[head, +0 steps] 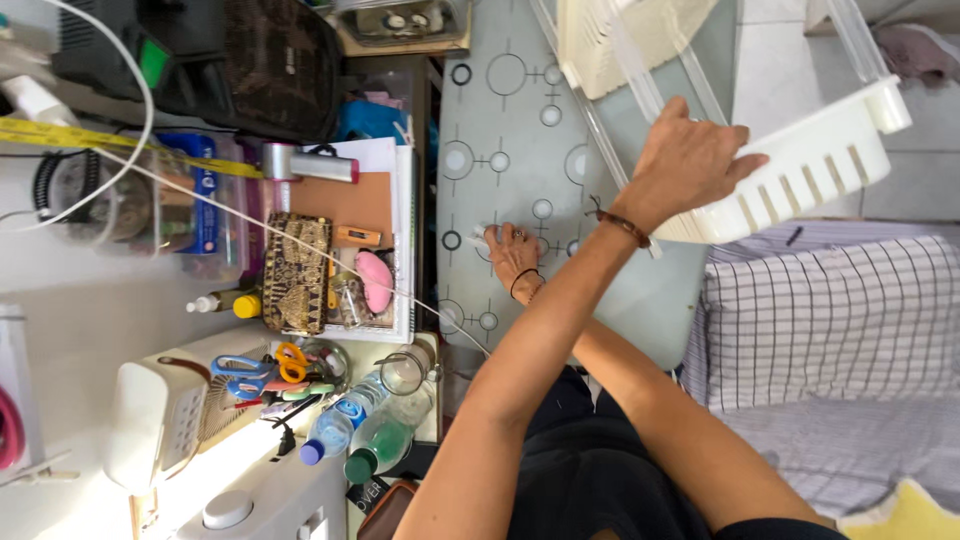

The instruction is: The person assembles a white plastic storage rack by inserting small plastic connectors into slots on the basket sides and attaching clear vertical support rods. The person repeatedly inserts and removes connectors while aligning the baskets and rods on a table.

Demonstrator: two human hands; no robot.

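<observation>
My arms cross in front of my black clothing. My left hand (690,165), a cord bracelet on its wrist, reaches up to the right and grips the rim of a white slotted plastic basket (820,150) held off the surface. My right hand (515,255) passes under the left forearm. It rests on a grey sheet with circle patterns (500,120), its fingers curled on a small white piece (480,237). What that piece is stays unclear.
A second cream basket (600,40) and clear plastic rails (640,90) lie near the held basket. Checked cloth (820,320) lies to the right. A crowded shelf on the left holds scissors (255,368), plastic bottles (360,430), a glass jar (405,370), a patterned pouch (295,275) and a yellow tape measure (60,135).
</observation>
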